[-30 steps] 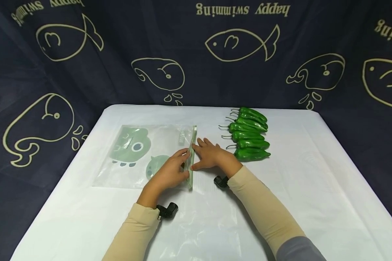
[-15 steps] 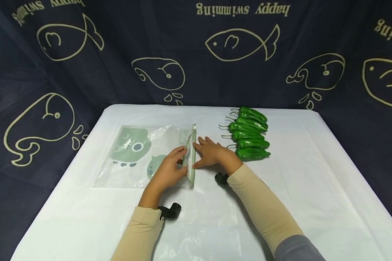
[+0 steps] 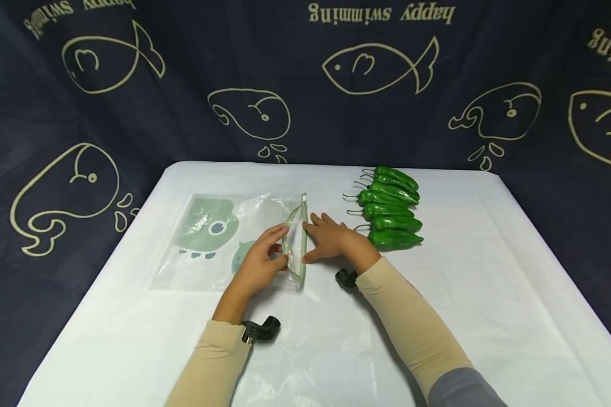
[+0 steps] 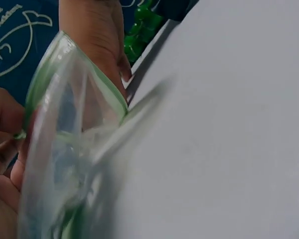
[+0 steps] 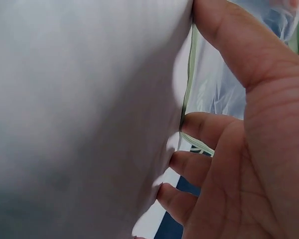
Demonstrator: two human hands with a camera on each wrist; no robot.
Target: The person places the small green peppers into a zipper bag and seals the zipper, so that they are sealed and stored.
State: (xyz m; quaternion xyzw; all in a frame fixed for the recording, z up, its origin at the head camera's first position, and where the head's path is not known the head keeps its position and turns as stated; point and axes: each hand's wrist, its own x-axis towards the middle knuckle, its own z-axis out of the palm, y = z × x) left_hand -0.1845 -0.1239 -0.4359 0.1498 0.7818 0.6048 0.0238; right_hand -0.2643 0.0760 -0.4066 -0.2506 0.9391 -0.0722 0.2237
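Note:
A clear plastic zip bag (image 3: pixel 257 212) with green cartoon animal prints lies flat on the white table, its green-edged mouth facing right. My left hand (image 3: pixel 258 261) pinches the upper lip of the mouth and holds it up and back, so the mouth gapes. On the lower lip (image 5: pixel 187 82), my right hand (image 3: pixel 331 238) rests its spread fingertips and thumb, pressing it to the table. In the left wrist view, the raised bag lip (image 4: pixel 45 74) stands between the fingers of my left hand (image 4: pixel 7 154) and the right hand beyond.
Several green peppers (image 3: pixel 393 239) lie in a column just right of my right hand, stems pointing left. The white-covered table (image 3: pixel 478 316) ends at a dark cloth (image 3: pixel 305 130) printed with fish and whales.
The bag's upper lip has been drawn left by my left hand, and the mouth has gone from closed to gaping. The right hand stays almost where it was.

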